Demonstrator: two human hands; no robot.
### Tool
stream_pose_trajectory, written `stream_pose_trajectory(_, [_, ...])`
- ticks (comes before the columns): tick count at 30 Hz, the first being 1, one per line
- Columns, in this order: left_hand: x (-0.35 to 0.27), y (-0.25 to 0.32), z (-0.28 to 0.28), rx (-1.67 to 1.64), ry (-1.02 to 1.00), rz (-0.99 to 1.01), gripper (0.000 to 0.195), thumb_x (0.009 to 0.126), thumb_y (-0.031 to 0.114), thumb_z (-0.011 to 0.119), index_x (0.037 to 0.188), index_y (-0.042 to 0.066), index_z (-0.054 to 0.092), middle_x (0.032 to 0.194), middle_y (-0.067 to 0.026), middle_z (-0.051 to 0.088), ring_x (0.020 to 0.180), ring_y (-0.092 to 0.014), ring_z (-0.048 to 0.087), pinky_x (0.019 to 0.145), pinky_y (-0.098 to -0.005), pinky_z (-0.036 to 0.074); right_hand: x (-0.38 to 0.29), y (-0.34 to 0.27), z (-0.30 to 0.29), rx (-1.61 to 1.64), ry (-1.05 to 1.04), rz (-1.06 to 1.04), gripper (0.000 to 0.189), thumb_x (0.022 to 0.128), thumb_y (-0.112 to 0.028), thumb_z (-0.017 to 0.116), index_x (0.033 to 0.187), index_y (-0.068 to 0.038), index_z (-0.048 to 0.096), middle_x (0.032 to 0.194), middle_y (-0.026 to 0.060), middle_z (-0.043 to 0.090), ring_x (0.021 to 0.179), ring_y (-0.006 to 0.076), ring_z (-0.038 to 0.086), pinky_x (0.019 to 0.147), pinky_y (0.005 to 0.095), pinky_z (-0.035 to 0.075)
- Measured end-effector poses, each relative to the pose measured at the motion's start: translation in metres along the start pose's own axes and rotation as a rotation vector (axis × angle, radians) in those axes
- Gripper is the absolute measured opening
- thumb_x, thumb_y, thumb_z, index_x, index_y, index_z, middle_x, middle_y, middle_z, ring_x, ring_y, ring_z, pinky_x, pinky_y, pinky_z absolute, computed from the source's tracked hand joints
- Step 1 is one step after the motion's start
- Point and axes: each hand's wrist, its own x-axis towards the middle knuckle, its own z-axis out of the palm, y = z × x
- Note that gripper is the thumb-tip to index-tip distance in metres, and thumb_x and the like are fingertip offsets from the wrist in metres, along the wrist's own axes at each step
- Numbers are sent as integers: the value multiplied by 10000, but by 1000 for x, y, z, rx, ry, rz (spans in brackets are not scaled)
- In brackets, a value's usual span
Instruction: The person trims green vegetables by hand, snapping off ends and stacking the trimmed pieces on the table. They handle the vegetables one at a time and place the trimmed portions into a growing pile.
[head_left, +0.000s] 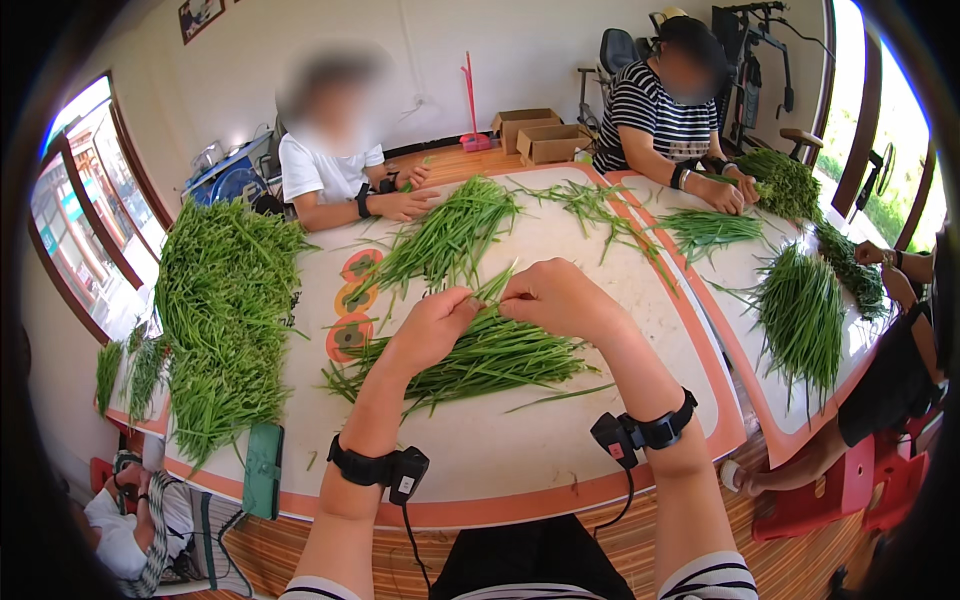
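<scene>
My left hand (435, 326) and my right hand (553, 298) meet over the middle of the table, fingertips almost touching. Pinched between them are a few thin green leaf stalks (496, 285), which look like garlic chives; my fingers hide part of them. Directly beneath my hands lies a loose pile of the same chives (487, 364), its stalks running roughly left to right. One stray stalk (562, 397) lies on the near side of that pile. Beyond my hands, another heap of chives (450, 232) rests on the table.
The white table (480, 465) has an orange border. A tall chive mound (225, 322) and a green case (262, 471) stand left. Co-workers sit across the table (330, 176) and at right (660, 112), near another bundle (802, 322). Cables hang from my forearm straps (367, 465).
</scene>
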Motion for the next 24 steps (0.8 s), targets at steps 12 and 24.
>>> stream_pose_trajectory(12, [2,-3,5,-123,-83,-38,216,933,162,415,916,4,561,622,28,432,521,-58,414,482,-217,390,5,-3,11,-53,1,44,185,734,-211,588,732,-42,662,706,151,626,711,333,601,654,405,481])
stream_pose_trajectory(24, [1,4,-6,-136,54,-38,260,938,211,449,1013,6,589,602,58,390,520,-34,354,466,-211,304,3,60,38,-409,-210,254,181,634,-213,671,718,-53,658,749,129,644,741,313,624,668,389,500])
